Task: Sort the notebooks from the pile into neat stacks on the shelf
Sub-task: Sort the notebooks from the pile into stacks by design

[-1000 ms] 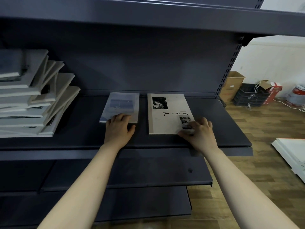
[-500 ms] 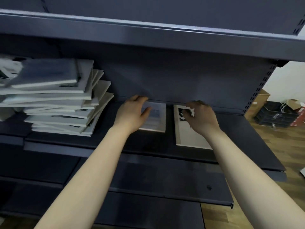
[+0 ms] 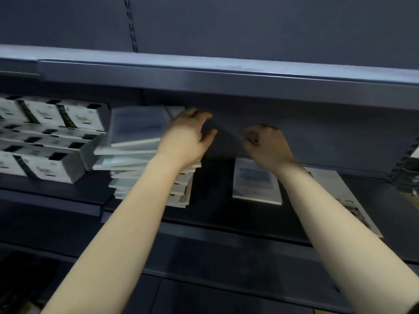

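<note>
A leaning pile of pale notebooks [image 3: 136, 152] sits left of centre on the dark shelf [image 3: 215, 214]. My left hand [image 3: 188, 137] hovers over the pile's upper right corner, fingers curved and thumb spread, with nothing visibly gripped. My right hand [image 3: 267, 143] hangs in the air to the right of it with curled fingers; blur hides whether it pinches anything. Below the right hand a small plastic-wrapped notebook [image 3: 254, 184] lies flat. A larger beige notebook [image 3: 340, 198] lies right of that one, partly covered by my right forearm.
Stacked white boxes with dark markings [image 3: 45, 137] fill the shelf's left end, touching the pile. The upper shelf's front edge [image 3: 226, 78] runs low over both hands. Dark shelves continue below. A dark crate [image 3: 408, 171] shows at the right edge.
Both hands have lifted off the two flat notebooks and moved up and left toward the pile. The view has swung left and upward.
</note>
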Action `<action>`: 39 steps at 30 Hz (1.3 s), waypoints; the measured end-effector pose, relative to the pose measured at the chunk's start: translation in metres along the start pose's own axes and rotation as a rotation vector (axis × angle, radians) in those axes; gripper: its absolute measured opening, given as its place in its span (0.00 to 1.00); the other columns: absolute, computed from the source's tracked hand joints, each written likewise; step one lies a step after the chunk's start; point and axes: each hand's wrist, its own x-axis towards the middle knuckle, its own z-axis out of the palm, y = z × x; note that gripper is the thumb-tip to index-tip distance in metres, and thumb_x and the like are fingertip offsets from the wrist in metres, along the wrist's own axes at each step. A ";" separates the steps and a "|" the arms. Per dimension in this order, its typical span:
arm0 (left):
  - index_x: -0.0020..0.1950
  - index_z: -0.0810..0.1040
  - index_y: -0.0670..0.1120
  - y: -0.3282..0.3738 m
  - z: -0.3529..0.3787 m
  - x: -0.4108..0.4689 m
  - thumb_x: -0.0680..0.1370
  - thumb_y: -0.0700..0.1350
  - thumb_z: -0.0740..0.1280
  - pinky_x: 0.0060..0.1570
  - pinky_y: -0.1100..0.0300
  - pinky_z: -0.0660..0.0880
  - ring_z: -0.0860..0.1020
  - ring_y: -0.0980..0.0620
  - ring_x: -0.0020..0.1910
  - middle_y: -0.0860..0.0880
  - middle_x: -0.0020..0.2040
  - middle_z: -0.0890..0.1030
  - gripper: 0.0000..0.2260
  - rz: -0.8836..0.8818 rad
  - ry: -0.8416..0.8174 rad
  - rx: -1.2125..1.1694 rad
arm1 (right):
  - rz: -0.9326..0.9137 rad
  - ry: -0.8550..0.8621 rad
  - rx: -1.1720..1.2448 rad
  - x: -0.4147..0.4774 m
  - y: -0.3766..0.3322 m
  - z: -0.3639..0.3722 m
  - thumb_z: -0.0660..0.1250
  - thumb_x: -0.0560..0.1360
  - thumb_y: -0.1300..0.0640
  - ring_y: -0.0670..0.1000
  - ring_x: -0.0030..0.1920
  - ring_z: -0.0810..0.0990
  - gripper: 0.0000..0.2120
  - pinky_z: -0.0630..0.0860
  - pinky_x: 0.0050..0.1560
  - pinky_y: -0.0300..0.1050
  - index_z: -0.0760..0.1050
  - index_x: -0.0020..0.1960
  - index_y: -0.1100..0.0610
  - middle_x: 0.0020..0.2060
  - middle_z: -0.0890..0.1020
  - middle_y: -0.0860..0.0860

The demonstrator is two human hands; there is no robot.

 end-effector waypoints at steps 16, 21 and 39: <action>0.62 0.76 0.48 -0.145 -0.069 -0.024 0.75 0.57 0.55 0.52 0.47 0.75 0.75 0.39 0.57 0.43 0.59 0.78 0.22 -0.177 -0.028 0.065 | -0.067 -0.094 0.112 0.048 -0.128 0.081 0.64 0.74 0.40 0.49 0.43 0.79 0.15 0.71 0.41 0.42 0.80 0.47 0.51 0.41 0.82 0.48; 0.62 0.76 0.48 -0.154 -0.070 -0.029 0.75 0.58 0.54 0.52 0.50 0.74 0.76 0.40 0.56 0.43 0.58 0.78 0.22 -0.217 -0.025 0.025 | 0.094 -0.207 0.065 0.052 -0.139 0.084 0.65 0.67 0.30 0.50 0.39 0.79 0.27 0.72 0.37 0.45 0.76 0.36 0.55 0.33 0.78 0.49; 0.62 0.76 0.48 -0.162 -0.075 -0.045 0.80 0.53 0.58 0.54 0.45 0.73 0.77 0.40 0.51 0.43 0.56 0.78 0.16 -0.262 -0.009 0.008 | 0.363 -0.276 0.366 0.051 -0.135 0.080 0.71 0.68 0.40 0.46 0.37 0.74 0.17 0.66 0.32 0.41 0.69 0.35 0.50 0.35 0.72 0.45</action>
